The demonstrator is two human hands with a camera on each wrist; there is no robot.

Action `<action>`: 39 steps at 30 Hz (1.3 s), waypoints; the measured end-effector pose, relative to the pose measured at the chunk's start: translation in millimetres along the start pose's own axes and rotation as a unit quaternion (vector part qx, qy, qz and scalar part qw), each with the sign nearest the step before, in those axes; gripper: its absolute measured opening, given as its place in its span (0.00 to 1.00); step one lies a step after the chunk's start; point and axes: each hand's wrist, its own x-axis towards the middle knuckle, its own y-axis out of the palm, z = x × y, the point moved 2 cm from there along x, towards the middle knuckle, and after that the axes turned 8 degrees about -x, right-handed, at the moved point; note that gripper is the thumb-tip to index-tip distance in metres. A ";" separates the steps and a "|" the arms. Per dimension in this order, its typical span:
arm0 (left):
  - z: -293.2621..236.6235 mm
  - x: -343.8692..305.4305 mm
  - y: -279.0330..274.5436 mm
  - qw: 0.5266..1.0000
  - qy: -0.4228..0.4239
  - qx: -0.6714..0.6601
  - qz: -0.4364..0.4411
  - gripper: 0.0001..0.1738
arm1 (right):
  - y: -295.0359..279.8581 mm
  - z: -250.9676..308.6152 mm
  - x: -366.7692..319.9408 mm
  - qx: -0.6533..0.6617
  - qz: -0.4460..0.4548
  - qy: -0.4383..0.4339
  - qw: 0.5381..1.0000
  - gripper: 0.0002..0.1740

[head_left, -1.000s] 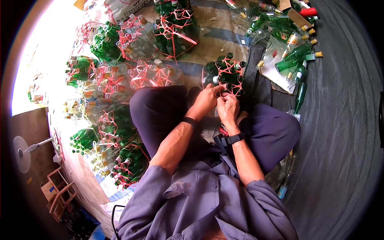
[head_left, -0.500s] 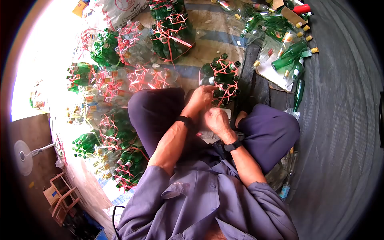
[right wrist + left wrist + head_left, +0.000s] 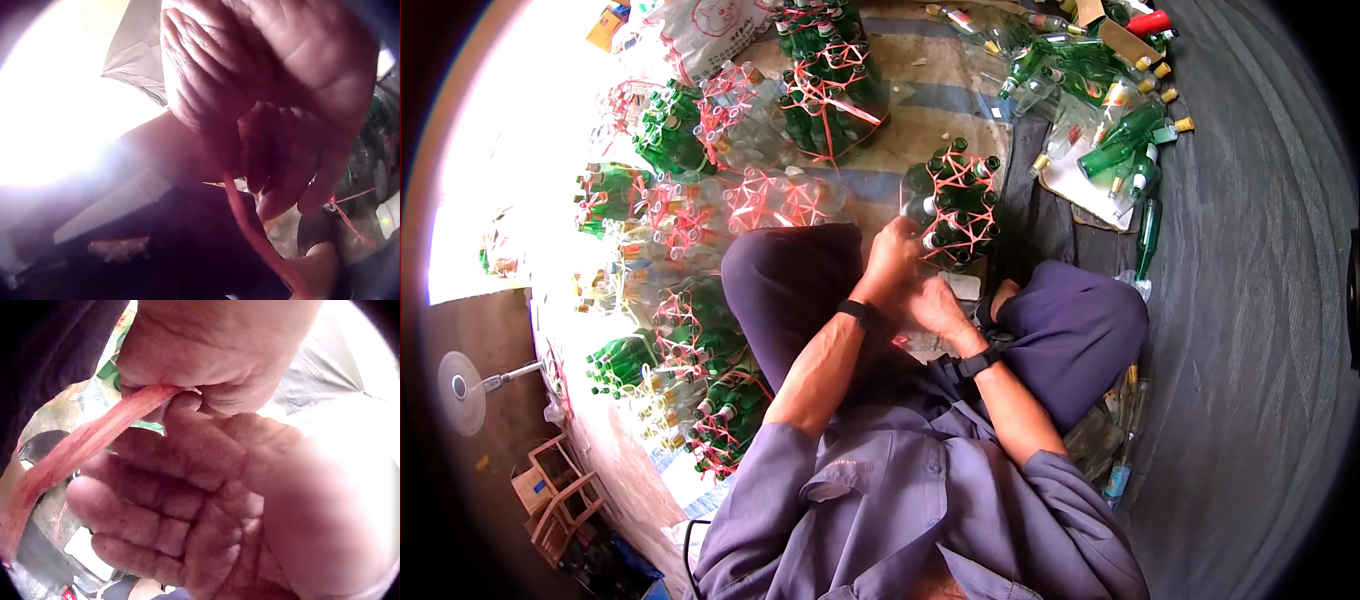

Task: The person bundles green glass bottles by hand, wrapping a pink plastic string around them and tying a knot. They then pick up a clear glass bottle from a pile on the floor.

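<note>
Both hands are close together just below a bundle of dark green bottles [image 3: 916,181] bound across the necks with pink plastic ribbon. My left hand [image 3: 892,262] is curled and grips a reddish-pink plastic ribbon [image 3: 81,447], which runs out from its edge. The right hand [image 3: 936,308] meets it from below. In the right wrist view the ribbon comes out at the right hand's thumb side, beside the left hand. The right hand's other fingers [image 3: 125,509] lie loosely extended, palm toward the left wrist camera. Its thumb tip is mostly hidden.
Several ribbon-tied bundles of green and clear bottles [image 3: 670,120] fill the left side. Loose bottles [image 3: 1120,150] lie on dark cloth [image 3: 1240,350] at the right. A printed white sack [image 3: 720,30] stands at the back, and a fan [image 3: 462,392] at far left.
Both hands have drawn back from the bottle bundle toward the body; the right hand has moved down and left, close against the left. More of the bundle's near side shows.
</note>
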 end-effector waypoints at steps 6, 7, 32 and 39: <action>-9.5 -21.8 -16.7 0.991 0.075 0.106 -0.008 0.09 | 17.6 -41.3 27.5 0.069 -0.087 -0.110 0.988 0.08; -15.3 -25.2 -19.8 0.986 0.064 0.156 -0.016 0.09 | 25.2 -46.7 31.4 0.073 -0.097 -0.111 0.986 0.07; -91.7 -45.0 -46.5 0.894 0.199 0.367 0.162 0.09 | -6.9 7.4 38.5 -0.051 -0.142 -0.028 0.988 0.06; -94.7 -2.0 -43.1 0.880 0.151 0.421 0.161 0.13 | 23.0 -10.9 45.4 0.451 -0.170 0.166 0.860 0.03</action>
